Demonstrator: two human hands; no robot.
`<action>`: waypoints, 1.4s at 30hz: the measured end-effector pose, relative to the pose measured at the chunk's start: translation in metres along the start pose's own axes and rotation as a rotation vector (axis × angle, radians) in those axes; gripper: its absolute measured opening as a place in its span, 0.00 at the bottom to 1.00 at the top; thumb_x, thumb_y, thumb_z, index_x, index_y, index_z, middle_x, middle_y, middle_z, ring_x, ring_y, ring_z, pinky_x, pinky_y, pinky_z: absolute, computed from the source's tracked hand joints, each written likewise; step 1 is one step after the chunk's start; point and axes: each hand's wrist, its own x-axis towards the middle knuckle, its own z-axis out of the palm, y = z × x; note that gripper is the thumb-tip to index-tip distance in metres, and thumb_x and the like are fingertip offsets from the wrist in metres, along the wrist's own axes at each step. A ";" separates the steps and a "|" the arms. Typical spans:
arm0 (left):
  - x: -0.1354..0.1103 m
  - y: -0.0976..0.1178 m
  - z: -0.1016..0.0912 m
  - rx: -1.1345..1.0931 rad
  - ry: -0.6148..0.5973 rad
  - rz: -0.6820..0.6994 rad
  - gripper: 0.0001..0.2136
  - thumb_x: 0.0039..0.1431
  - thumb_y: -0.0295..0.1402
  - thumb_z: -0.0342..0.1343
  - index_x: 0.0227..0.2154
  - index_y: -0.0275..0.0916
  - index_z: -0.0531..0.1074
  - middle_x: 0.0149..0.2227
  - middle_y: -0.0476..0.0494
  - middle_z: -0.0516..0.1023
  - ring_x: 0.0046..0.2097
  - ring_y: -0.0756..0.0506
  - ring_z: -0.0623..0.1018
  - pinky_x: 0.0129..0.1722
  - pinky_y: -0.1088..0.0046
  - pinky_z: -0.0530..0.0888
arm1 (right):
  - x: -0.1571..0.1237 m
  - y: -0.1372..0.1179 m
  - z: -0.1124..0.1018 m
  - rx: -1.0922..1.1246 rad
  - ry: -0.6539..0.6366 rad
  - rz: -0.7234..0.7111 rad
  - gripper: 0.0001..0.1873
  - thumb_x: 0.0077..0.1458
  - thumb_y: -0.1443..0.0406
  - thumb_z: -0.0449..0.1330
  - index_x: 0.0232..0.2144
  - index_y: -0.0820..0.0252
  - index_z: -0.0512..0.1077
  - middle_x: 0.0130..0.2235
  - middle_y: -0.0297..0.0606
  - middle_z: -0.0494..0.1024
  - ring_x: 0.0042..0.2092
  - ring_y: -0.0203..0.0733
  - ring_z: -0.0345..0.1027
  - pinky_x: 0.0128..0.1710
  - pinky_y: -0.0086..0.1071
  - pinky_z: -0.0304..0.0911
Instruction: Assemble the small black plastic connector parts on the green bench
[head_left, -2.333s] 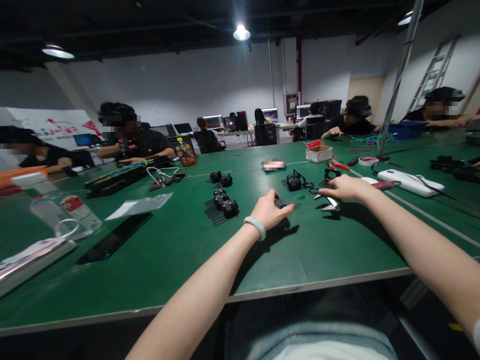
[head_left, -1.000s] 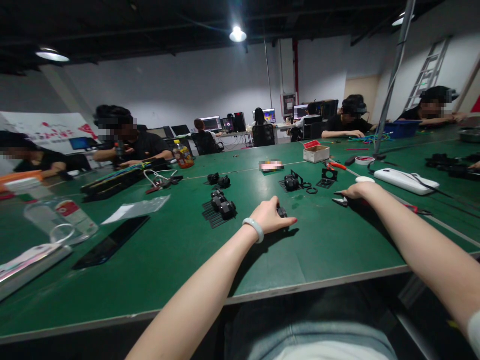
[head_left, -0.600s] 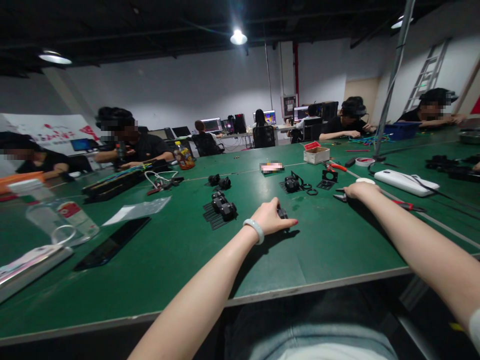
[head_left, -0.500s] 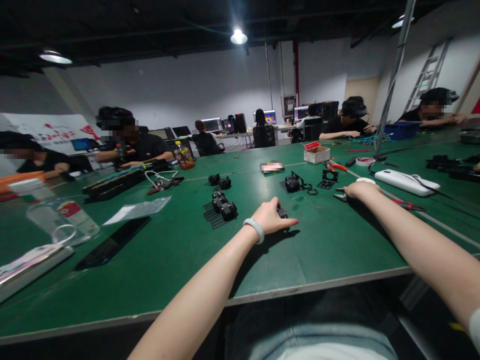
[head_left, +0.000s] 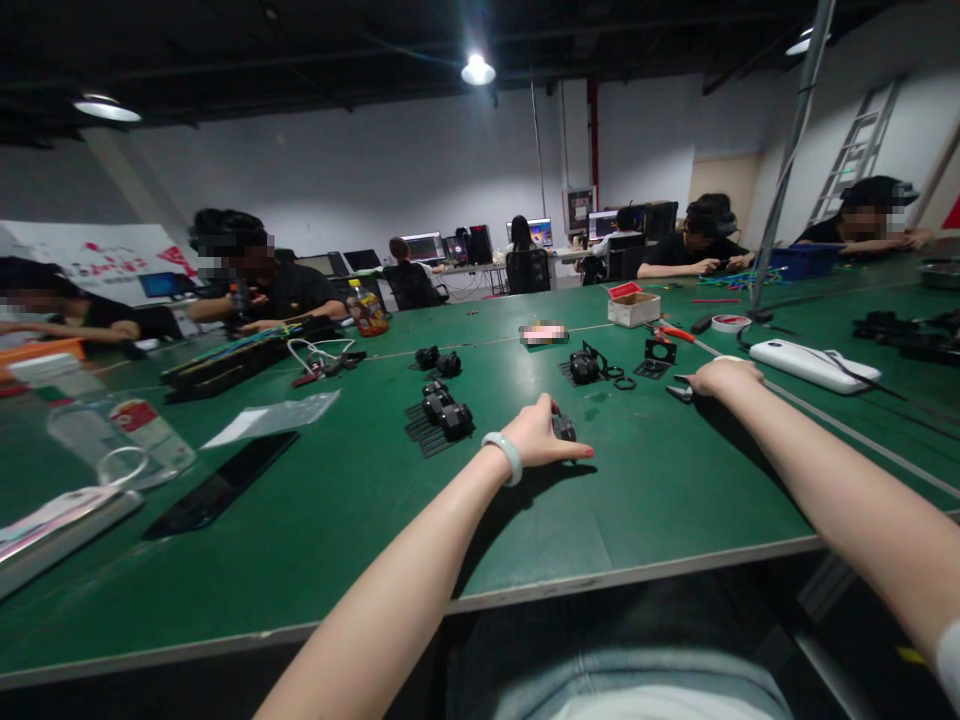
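Note:
My left hand [head_left: 541,435], a pale bracelet at its wrist, is closed around a small black part [head_left: 563,427] just above or on the green table; the fingers hide much of it. Farther right, my right hand [head_left: 724,378] grips a pair of pliers [head_left: 681,391]. Their jaws stick out to the left, while the handles are hidden under hand and forearm. Left of my left hand lie black parts on a ribbed black piece [head_left: 444,415]. Ahead sit another black assembly [head_left: 584,367], a black ring [head_left: 624,383] and a black bracket with a round hole [head_left: 658,356].
A small open box [head_left: 634,308], a tape roll [head_left: 730,323] and a white power bank-like block [head_left: 814,364] lie at the right. A phone [head_left: 221,487], clear plastic bag [head_left: 274,418] and bottle [head_left: 112,430] occupy the left. A metal pole [head_left: 784,170] rises at back right. Co-workers sit across the table.
The red pliers handles that showed right of my right wrist are now out of sight, and the jaws have shifted slightly. My left hand has barely moved.

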 end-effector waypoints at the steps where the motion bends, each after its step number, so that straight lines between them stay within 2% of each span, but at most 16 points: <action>1: 0.000 -0.002 -0.003 0.001 -0.025 0.016 0.36 0.27 0.57 0.52 0.38 0.35 0.58 0.31 0.43 0.69 0.31 0.45 0.71 0.26 0.74 0.64 | -0.003 -0.002 -0.003 -0.024 -0.009 0.029 0.26 0.39 0.52 0.55 0.34 0.70 0.68 0.39 0.62 0.64 0.45 0.63 0.54 0.33 0.50 0.54; 3: 0.001 -0.008 -0.009 0.012 -0.083 0.060 0.34 0.28 0.56 0.52 0.37 0.36 0.59 0.31 0.44 0.69 0.31 0.46 0.70 0.26 0.75 0.64 | -0.014 -0.011 -0.009 -0.056 0.014 -0.017 0.24 0.40 0.54 0.55 0.33 0.70 0.68 0.39 0.60 0.65 0.46 0.63 0.53 0.34 0.49 0.55; 4: 0.002 -0.010 -0.012 0.024 -0.107 0.083 0.33 0.28 0.55 0.52 0.37 0.36 0.60 0.30 0.45 0.69 0.30 0.46 0.70 0.26 0.76 0.64 | -0.022 -0.017 -0.012 -0.039 0.089 -0.147 0.22 0.42 0.55 0.54 0.34 0.70 0.67 0.39 0.58 0.65 0.45 0.61 0.54 0.35 0.48 0.54; 6: 0.002 -0.015 -0.016 0.035 -0.145 0.108 0.31 0.30 0.54 0.53 0.36 0.37 0.61 0.30 0.46 0.69 0.30 0.47 0.70 0.25 0.77 0.63 | -0.044 -0.033 -0.017 0.084 0.244 -0.498 0.19 0.47 0.56 0.50 0.34 0.68 0.65 0.37 0.54 0.66 0.42 0.52 0.58 0.38 0.44 0.55; 7: 0.002 -0.016 -0.018 0.030 -0.166 0.116 0.29 0.31 0.53 0.53 0.36 0.38 0.62 0.30 0.47 0.69 0.29 0.48 0.69 0.24 0.77 0.63 | -0.057 -0.042 -0.018 0.181 0.253 -0.682 0.17 0.48 0.57 0.48 0.33 0.66 0.65 0.36 0.50 0.67 0.40 0.48 0.60 0.38 0.40 0.56; 8: 0.002 -0.018 -0.019 0.025 -0.185 0.126 0.27 0.33 0.51 0.52 0.36 0.38 0.62 0.30 0.47 0.70 0.29 0.48 0.69 0.24 0.78 0.63 | -0.071 -0.050 -0.018 0.290 0.233 -0.850 0.16 0.49 0.57 0.47 0.32 0.64 0.64 0.35 0.46 0.67 0.37 0.43 0.61 0.37 0.37 0.57; 10: 0.002 -0.019 -0.019 0.019 -0.206 0.153 0.24 0.37 0.48 0.52 0.36 0.38 0.63 0.29 0.48 0.70 0.28 0.49 0.69 0.24 0.79 0.62 | -0.098 -0.066 -0.014 0.494 0.127 -1.097 0.13 0.49 0.58 0.49 0.33 0.62 0.63 0.34 0.41 0.67 0.35 0.39 0.62 0.35 0.32 0.59; 12: 0.002 -0.018 -0.018 0.023 -0.198 0.178 0.21 0.38 0.45 0.51 0.35 0.37 0.64 0.28 0.49 0.69 0.28 0.50 0.68 0.24 0.79 0.62 | -0.121 -0.078 -0.008 0.643 -0.032 -1.221 0.14 0.47 0.60 0.51 0.36 0.61 0.62 0.35 0.39 0.67 0.35 0.38 0.62 0.32 0.30 0.60; 16: 0.001 -0.017 -0.016 0.040 -0.156 0.208 0.18 0.40 0.43 0.50 0.33 0.37 0.65 0.27 0.49 0.69 0.27 0.50 0.68 0.24 0.79 0.62 | -0.142 -0.090 0.002 0.797 -0.173 -1.239 0.12 0.46 0.64 0.52 0.36 0.60 0.63 0.36 0.39 0.68 0.37 0.39 0.62 0.34 0.31 0.60; 23: -0.001 -0.015 -0.016 0.018 -0.146 0.208 0.17 0.41 0.42 0.50 0.33 0.37 0.65 0.28 0.49 0.70 0.29 0.49 0.69 0.26 0.78 0.63 | -0.140 -0.092 0.015 0.968 -0.345 -1.144 0.11 0.46 0.67 0.51 0.36 0.60 0.61 0.36 0.37 0.69 0.37 0.38 0.63 0.37 0.33 0.58; 29: -0.001 -0.015 -0.014 0.058 -0.120 0.223 0.16 0.42 0.44 0.49 0.30 0.36 0.64 0.25 0.50 0.68 0.26 0.51 0.67 0.24 0.79 0.61 | -0.138 -0.094 0.020 0.976 -0.389 -1.048 0.09 0.45 0.66 0.52 0.33 0.61 0.63 0.34 0.36 0.69 0.36 0.38 0.62 0.37 0.33 0.57; 37: 0.000 -0.018 -0.013 0.050 -0.118 0.287 0.15 0.43 0.44 0.48 0.29 0.37 0.63 0.24 0.51 0.66 0.26 0.52 0.66 0.24 0.79 0.61 | -0.138 -0.096 0.021 1.039 -0.450 -1.020 0.09 0.44 0.66 0.53 0.32 0.61 0.63 0.33 0.35 0.69 0.35 0.37 0.62 0.35 0.32 0.57; 42: -0.001 -0.016 -0.014 0.040 -0.118 0.265 0.14 0.43 0.43 0.49 0.29 0.37 0.63 0.25 0.51 0.67 0.26 0.51 0.66 0.24 0.79 0.61 | -0.136 -0.097 0.022 1.023 -0.447 -1.007 0.09 0.44 0.66 0.53 0.32 0.61 0.63 0.32 0.34 0.69 0.34 0.37 0.62 0.35 0.32 0.57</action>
